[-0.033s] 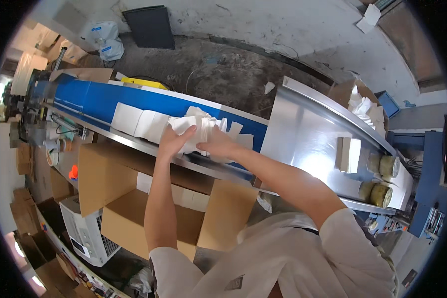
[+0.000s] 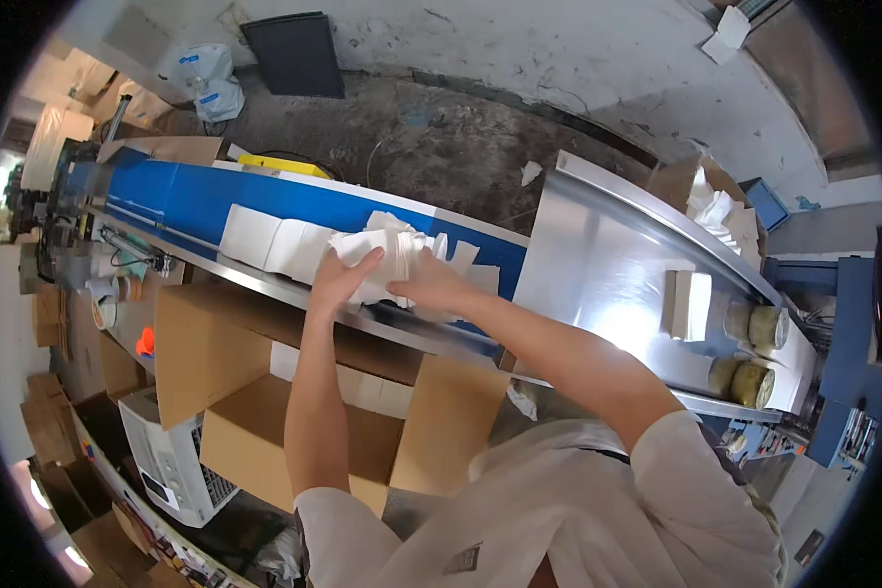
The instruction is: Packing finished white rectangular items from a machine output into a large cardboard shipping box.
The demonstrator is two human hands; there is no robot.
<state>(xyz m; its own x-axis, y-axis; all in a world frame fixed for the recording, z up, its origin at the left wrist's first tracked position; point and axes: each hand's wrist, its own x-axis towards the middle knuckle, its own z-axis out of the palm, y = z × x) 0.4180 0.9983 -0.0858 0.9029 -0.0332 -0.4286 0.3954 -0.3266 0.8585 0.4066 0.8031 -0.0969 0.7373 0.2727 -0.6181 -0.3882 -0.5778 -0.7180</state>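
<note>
On the blue conveyor belt (image 2: 206, 191), a loose stack of folded white paper (image 2: 386, 263) stands between my two hands. My left hand (image 2: 338, 278) grips its left side, thumb up on top and the other fingers hidden behind the paper. Pressing from the right, my right hand (image 2: 433, 284) has its thumb on the near face. More white folded paper (image 2: 265, 238) lies in a row to the left, touching the stack. Several loose white pieces (image 2: 468, 265) stand tilted just beyond my right hand.
Below the belt's near edge is an open cardboard box (image 2: 255, 421) with flaps raised. To the right, a steel table (image 2: 608, 274) bears a small white paper stack (image 2: 691, 306) and two jars (image 2: 753, 384). A white appliance (image 2: 171, 461) stands at lower left.
</note>
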